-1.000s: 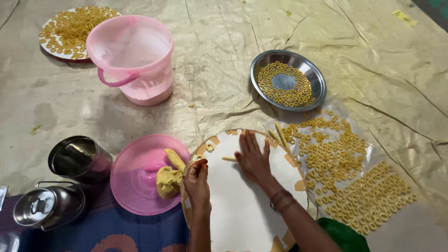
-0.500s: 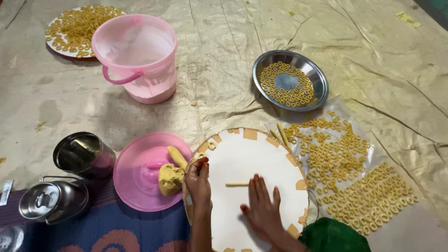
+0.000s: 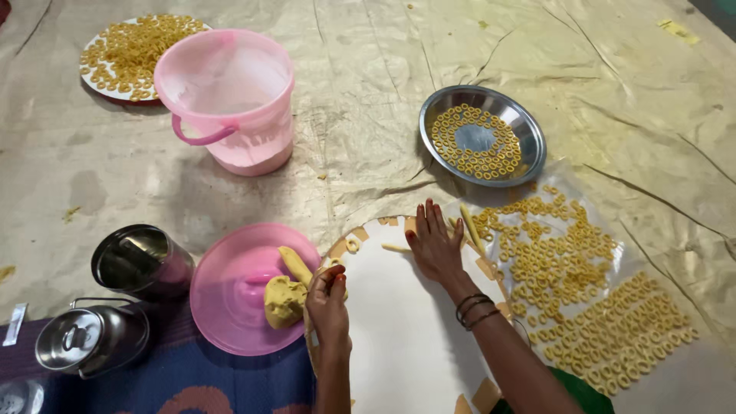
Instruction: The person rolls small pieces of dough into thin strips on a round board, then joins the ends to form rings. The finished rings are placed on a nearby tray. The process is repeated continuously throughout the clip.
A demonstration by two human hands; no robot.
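My right hand [image 3: 434,241] lies flat, fingers together, on the far part of a round white board [image 3: 399,330], pressing on a thin yellow dough strip [image 3: 395,248]. My left hand [image 3: 330,300] rests at the board's left edge with its fingers curled on a bit of dough. Beside it a lump of yellow dough [image 3: 284,299] and a dough roll [image 3: 294,264] sit on an upturned pink lid [image 3: 238,295]. Another thin dough stick [image 3: 470,228] lies just right of my right hand.
A clear plastic sheet [image 3: 606,268] with several dough rings lies right of the board. A steel bowl [image 3: 529,142] and a far plate [image 3: 96,80] hold more rings. A pink bucket [image 3: 230,103] stands at the back left. A steel cup [image 3: 138,261] and lidded steel pot [image 3: 88,337] sit left.
My right hand slid from the near part of the board back up to its far edge, rolling the dough strip forward. My left hand stayed at the board's left edge.
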